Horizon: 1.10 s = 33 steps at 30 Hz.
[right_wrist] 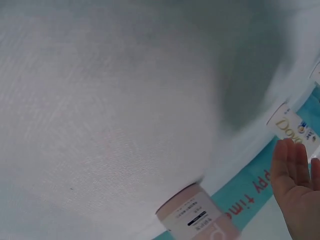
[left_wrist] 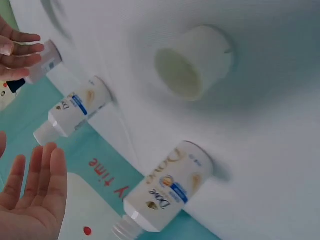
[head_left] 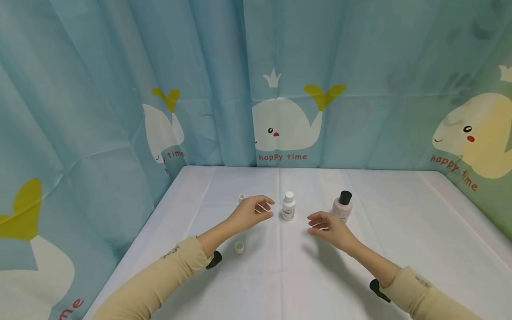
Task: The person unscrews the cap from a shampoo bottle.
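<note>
1. While both hands hang over the bench (head_left: 400,213), neither holds anything: the left hand (head_left: 250,212) and the right hand (head_left: 329,227) have loose, open fingers.
2. A small white bottle (head_left: 288,206) with its white cap on stands between the hands, touching neither.
3. A second white bottle (left_wrist: 167,187) stands just behind the left hand with no cap on, and a loose white cap (head_left: 239,246) lies on the near side, so I think that part is done.
4. A pink bottle (head_left: 342,207) with a black cap stands just past the right hand.
5. From the head view, the left hand hides most of the open bottle.
</note>
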Tool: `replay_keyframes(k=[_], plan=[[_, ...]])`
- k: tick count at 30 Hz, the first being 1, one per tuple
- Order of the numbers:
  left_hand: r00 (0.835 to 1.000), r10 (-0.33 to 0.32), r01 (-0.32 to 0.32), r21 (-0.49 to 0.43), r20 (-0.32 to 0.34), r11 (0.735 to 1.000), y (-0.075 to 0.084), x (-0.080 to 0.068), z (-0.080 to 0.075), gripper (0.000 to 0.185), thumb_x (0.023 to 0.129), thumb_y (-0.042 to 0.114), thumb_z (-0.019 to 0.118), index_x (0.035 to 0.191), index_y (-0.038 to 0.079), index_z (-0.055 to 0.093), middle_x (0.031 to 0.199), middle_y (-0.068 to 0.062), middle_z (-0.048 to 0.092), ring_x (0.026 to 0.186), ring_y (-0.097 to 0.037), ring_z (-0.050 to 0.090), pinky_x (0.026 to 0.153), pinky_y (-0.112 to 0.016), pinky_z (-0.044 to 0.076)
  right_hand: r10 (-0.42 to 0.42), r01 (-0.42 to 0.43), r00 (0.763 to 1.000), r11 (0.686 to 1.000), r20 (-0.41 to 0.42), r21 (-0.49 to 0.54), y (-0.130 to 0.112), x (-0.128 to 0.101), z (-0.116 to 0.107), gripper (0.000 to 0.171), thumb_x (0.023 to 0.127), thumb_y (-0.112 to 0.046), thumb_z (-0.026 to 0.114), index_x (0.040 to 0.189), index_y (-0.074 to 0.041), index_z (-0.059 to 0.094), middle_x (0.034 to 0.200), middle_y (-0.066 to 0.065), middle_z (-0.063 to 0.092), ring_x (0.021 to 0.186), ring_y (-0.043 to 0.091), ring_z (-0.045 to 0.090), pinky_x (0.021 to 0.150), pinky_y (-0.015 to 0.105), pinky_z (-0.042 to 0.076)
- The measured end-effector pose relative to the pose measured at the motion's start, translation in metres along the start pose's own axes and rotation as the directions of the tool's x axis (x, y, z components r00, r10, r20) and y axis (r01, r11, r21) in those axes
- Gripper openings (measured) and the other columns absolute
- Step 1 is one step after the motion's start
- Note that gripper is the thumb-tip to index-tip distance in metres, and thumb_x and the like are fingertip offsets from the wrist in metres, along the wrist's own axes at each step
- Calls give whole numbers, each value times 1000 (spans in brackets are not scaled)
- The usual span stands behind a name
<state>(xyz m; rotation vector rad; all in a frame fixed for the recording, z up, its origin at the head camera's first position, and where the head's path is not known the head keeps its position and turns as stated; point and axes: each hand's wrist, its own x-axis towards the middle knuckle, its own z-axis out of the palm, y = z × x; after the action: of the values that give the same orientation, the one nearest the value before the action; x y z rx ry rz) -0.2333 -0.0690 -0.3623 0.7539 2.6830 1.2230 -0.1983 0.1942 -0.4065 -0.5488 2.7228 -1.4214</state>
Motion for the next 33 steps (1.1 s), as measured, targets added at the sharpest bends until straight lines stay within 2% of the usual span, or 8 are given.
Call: replay_keyframes(k=[7,13,23,33], plan=[[998,3,-4,-18,-65,1000,8,22,5,28,87,11,67,114,6,64,103,-14,67,91,-25,64,77,-27,56,-5,9,997,999,-74,47,7,10,1,41,84,-5,69,116,14,54,113,30,60,100,41,63,83,36,56],[997,-3,2,-22,-75,1000,10,35,9,29,87,10,67,115,4,63,105,-15,67,93,-25,64,79,-27,56,-5,12,996,996,-88,87,12,20,2,43,82,0,70,117,16,52,113,33,59,101,45,61,82,35,56],[999,-3,2,-2,-49,1000,7,48,8,33,85,9,69,116,3,62,109,-17,65,96,-27,64,82,-28,55,49,-46,999,992,-22,119,21,38,3,50,86,-12,68,127,11,48,123,31,55,111,44,56,93,46,51],[1000,-16,18,-86,16,996,8,65,14,43,83,3,71,124,2,59,121,-18,61,109,-31,60,89,-29,54,91,-102,994,966,57,237,20,57,13,56,87,-4,65,134,11,39,131,35,47,118,48,51,98,48,47]])
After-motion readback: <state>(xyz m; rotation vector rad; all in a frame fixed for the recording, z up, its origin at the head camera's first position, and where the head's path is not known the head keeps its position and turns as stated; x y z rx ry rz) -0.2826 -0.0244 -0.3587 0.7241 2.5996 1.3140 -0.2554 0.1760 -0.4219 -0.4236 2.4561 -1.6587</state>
